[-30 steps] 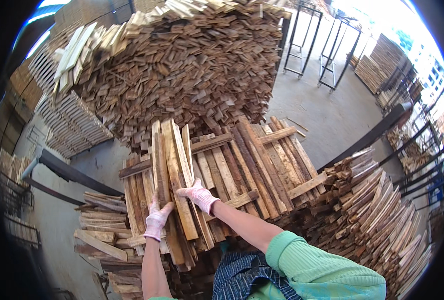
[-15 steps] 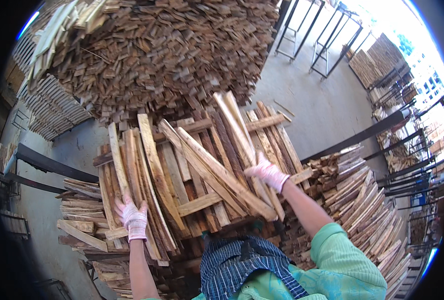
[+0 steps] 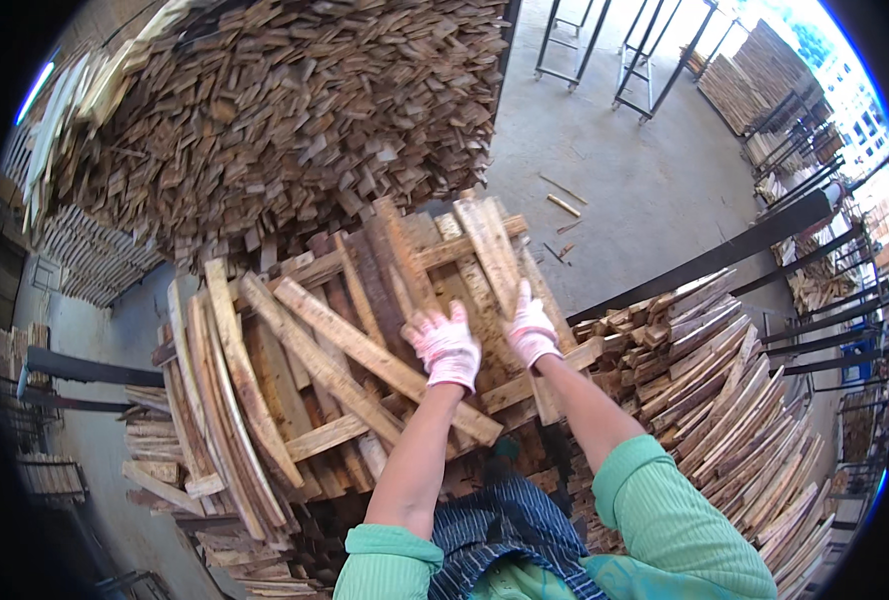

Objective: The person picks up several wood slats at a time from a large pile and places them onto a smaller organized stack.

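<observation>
Head view: state of the left hand (image 3: 448, 350)?
Palm down, fingers spread, over the brown slats (image 3: 402, 252); contact cannot be told.

And the right hand (image 3: 531, 330)?
Just right of the left, at the pale slats (image 3: 489, 242), fingers pointing along them. Gripping or merely resting: cannot tell.

Position of those pale slats?
Near the right end of the layer, across the upper cross strip (image 3: 440, 254). Farther left, one slanting slat (image 3: 365, 348) passes under the left forearm.

Surroundings?
Large wood pile (image 3: 305, 130) beyond; stacked sticks (image 3: 715, 400) to the right.
</observation>
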Action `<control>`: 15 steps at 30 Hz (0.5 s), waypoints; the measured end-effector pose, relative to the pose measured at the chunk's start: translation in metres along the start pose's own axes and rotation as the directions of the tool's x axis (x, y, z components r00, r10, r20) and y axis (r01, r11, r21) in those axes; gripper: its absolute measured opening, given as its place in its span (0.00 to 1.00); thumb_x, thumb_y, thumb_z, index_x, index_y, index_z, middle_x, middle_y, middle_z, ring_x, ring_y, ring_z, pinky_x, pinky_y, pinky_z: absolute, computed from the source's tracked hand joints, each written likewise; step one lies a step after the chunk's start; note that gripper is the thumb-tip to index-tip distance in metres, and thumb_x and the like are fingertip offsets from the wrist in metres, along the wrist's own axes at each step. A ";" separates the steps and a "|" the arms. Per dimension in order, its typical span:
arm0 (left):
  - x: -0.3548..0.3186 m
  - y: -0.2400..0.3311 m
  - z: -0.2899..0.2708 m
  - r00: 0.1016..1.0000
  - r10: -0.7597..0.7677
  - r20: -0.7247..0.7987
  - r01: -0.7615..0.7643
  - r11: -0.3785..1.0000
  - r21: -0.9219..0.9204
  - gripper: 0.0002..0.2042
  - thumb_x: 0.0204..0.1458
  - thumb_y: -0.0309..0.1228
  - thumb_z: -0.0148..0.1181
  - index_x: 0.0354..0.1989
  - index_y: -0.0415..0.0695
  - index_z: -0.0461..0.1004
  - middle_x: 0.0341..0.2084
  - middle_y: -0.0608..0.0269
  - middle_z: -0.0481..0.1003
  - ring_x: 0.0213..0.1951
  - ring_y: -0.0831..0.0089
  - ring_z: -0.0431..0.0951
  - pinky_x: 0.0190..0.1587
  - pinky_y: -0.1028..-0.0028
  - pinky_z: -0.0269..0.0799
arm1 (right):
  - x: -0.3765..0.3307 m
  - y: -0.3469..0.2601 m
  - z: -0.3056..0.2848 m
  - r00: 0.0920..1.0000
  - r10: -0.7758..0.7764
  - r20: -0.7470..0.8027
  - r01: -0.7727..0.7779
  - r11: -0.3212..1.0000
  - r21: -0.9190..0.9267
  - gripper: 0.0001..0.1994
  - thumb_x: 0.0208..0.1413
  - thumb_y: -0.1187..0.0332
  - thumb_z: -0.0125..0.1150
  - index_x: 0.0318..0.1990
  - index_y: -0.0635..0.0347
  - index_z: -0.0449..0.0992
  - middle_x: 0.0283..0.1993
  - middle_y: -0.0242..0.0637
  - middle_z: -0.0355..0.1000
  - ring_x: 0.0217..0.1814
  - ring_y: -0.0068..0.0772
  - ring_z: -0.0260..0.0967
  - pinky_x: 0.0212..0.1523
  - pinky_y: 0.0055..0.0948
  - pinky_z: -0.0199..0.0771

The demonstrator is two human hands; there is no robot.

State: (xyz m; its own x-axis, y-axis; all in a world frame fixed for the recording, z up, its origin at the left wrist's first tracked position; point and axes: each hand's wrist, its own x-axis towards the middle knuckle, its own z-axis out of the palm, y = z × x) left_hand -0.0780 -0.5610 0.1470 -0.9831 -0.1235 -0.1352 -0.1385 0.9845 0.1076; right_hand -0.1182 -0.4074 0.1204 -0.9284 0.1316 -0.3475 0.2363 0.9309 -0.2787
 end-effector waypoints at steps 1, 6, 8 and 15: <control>0.009 -0.005 0.028 0.995 -0.060 0.084 0.057 0.997 0.042 0.32 0.56 0.42 0.58 0.71 0.53 0.59 0.67 0.38 0.59 0.70 0.36 0.54 0.66 0.31 0.43 | 0.000 -0.001 0.002 1.000 -0.005 0.018 0.005 0.999 0.034 0.48 0.57 0.54 0.64 0.77 0.53 0.38 0.62 0.59 0.63 0.56 0.57 0.73 0.55 0.49 0.75; 0.021 0.011 0.071 0.975 -0.224 -0.013 0.224 0.974 0.037 0.31 0.60 0.33 0.47 0.74 0.51 0.53 0.69 0.30 0.53 0.72 0.32 0.47 0.69 0.31 0.35 | 0.013 0.003 0.000 0.995 0.003 0.097 -0.012 0.996 0.092 0.47 0.56 0.53 0.63 0.77 0.53 0.39 0.65 0.61 0.62 0.60 0.63 0.69 0.59 0.50 0.71; 0.019 0.025 0.051 0.957 -0.265 -0.118 0.257 0.963 -0.081 0.39 0.50 0.29 0.56 0.75 0.52 0.52 0.59 0.33 0.65 0.67 0.38 0.59 0.71 0.41 0.42 | 0.017 0.014 0.002 0.996 -0.040 0.082 0.030 0.993 0.116 0.46 0.58 0.55 0.62 0.76 0.56 0.39 0.68 0.61 0.60 0.59 0.60 0.71 0.58 0.49 0.73; -0.027 0.000 -0.033 0.960 -0.206 -0.189 -0.204 -0.055 -0.977 0.44 0.43 0.10 0.47 0.75 0.43 0.46 0.73 0.53 0.52 0.72 0.64 0.54 0.73 0.67 0.51 | 0.012 -0.003 0.016 0.988 -0.139 0.061 0.132 0.985 0.106 0.44 0.62 0.42 0.54 0.76 0.56 0.43 0.69 0.63 0.59 0.64 0.62 0.67 0.61 0.48 0.71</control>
State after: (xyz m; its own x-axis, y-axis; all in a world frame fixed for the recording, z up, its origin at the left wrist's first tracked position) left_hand -0.0556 -0.5616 0.1835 -0.9380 -0.3449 0.0341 0.0910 -0.1502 0.9845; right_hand -0.1254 -0.4138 0.1023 -0.9331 -0.0204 -0.3591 0.1404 0.8985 -0.4159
